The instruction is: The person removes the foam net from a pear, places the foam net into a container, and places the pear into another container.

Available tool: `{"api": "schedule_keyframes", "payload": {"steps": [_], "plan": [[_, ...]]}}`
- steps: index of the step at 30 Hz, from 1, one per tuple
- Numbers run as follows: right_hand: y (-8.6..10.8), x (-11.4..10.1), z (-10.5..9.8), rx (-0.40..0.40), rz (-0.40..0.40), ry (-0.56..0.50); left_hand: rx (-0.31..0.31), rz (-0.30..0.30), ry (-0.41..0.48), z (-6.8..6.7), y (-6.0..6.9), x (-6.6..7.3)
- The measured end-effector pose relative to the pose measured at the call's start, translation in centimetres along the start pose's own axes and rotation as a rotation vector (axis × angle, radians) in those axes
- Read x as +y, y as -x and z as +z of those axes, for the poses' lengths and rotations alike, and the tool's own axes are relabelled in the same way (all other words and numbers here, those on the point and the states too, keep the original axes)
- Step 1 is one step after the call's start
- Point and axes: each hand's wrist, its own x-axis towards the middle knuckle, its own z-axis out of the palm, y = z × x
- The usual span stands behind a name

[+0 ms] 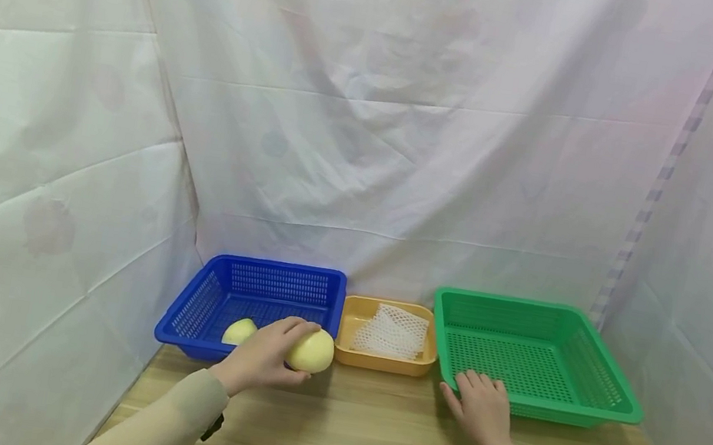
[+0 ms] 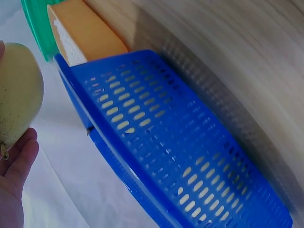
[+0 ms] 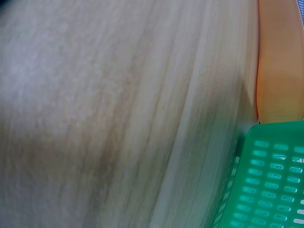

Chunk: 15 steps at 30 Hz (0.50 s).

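Note:
My left hand (image 1: 263, 357) grips a pale yellow pear (image 1: 312, 352) above the front right corner of the blue basket (image 1: 335, 289). In the left wrist view the pear (image 2: 19, 90) shows small dark specks and a short stem, with fingertips around it. Another pear (image 1: 239, 331) lies inside the blue basket near its front wall, and pale shapes show through the basket's slots. My right hand (image 1: 482, 410) rests at the front left rim of the green basket (image 1: 579, 409), holding nothing visible. The right wrist view does not show that hand.
Between the baskets stands a small orange tray (image 1: 383, 364) holding white foam fruit nets (image 1: 391, 331). All three containers sit on a wooden table (image 1: 364, 441). White curtains (image 1: 397, 143) hang behind and at both sides.

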Motion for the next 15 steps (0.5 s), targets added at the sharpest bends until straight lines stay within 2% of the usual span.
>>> {"api": "schedule_keyframes", "payload": {"steps": [7, 15], "plan": [[0.0, 0.0, 0.1, -0.025, 0.017, -0.002, 0.032, -0.015, -0.009, -0.8, -0.3, -0.7], [0.1, 0.0, 0.3, -0.034, 0.028, -0.005, 0.029, -0.075, 0.002, -1.4, -0.8, -1.9]]}}
